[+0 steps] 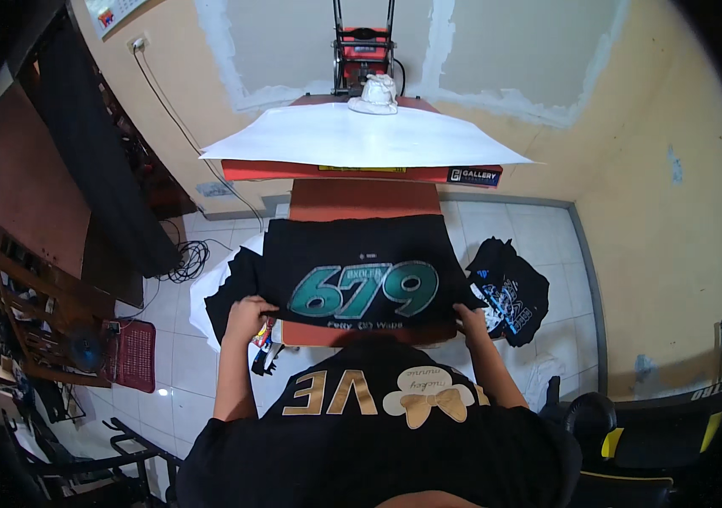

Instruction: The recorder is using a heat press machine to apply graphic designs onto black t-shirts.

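Between the left grip (250,317) and right grip (470,321) lies a black shirt (361,254).

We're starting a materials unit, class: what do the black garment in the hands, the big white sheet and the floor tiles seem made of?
Black garment: soft, matte fabric, perhaps cotton knit; it bends at the grip.
White sheet: thin and smooth, likely paper or film, with crisp edges.
Floor tiles: probably glazed ceramic; pale, glossy, reflecting light.

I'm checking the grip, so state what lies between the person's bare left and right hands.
In the head view, a black fabric shirt with teal print spans the stretch from the left hand to the right hand.
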`<state>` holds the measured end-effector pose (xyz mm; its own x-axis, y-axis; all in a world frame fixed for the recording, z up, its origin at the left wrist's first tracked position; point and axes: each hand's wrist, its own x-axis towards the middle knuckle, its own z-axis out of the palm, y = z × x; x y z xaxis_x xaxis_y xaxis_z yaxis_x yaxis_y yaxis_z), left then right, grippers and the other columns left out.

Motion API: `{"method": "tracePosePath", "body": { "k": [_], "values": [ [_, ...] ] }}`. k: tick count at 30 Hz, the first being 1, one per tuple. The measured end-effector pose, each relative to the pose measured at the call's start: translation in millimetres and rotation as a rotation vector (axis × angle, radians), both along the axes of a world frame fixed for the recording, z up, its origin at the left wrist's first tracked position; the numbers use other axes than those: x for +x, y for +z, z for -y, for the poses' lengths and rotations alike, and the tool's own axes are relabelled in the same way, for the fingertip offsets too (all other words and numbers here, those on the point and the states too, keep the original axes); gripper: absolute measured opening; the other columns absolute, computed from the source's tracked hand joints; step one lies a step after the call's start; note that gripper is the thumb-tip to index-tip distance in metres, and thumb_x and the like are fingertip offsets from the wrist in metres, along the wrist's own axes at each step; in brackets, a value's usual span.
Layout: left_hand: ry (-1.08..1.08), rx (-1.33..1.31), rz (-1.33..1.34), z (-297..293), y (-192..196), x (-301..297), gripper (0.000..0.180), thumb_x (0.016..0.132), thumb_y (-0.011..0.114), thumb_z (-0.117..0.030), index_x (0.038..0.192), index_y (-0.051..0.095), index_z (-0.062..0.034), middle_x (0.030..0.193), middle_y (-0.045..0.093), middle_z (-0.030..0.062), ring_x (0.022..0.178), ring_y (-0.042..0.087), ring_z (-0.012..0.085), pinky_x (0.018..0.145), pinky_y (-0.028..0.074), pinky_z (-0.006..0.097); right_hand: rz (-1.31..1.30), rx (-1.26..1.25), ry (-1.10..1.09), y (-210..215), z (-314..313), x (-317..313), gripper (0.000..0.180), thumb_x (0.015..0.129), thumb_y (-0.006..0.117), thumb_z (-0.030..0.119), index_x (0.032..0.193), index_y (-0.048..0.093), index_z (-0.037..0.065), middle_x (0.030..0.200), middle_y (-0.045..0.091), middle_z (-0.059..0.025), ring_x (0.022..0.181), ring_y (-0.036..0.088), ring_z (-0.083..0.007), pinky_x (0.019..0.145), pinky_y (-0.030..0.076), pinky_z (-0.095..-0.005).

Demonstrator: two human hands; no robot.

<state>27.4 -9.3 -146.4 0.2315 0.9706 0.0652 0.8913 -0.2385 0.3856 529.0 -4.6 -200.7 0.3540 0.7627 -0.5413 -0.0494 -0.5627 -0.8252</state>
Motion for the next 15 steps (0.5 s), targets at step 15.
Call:
{"method": "tracePosePath", "body": {
  "k": [15],
  "values": [
    [0.263,-0.203,-0.193,-35.4,-22.7,73.7,0.072,0.08,0.059,-0.053,0.135,0.042,-0.0102,0.139,0.037,0.0183,0.125,0.037,0.0387,0.097,0.035,0.054,0.888,0.382,0.513,-8.0,-74.6,8.4,0.043,0.074,0.07,0.023,0.113,0.059,0.009,0.118,0.054,-0.0188,0.107,0.053,-0.0386,0.09,0.045,-0.0445]
  ]
}}
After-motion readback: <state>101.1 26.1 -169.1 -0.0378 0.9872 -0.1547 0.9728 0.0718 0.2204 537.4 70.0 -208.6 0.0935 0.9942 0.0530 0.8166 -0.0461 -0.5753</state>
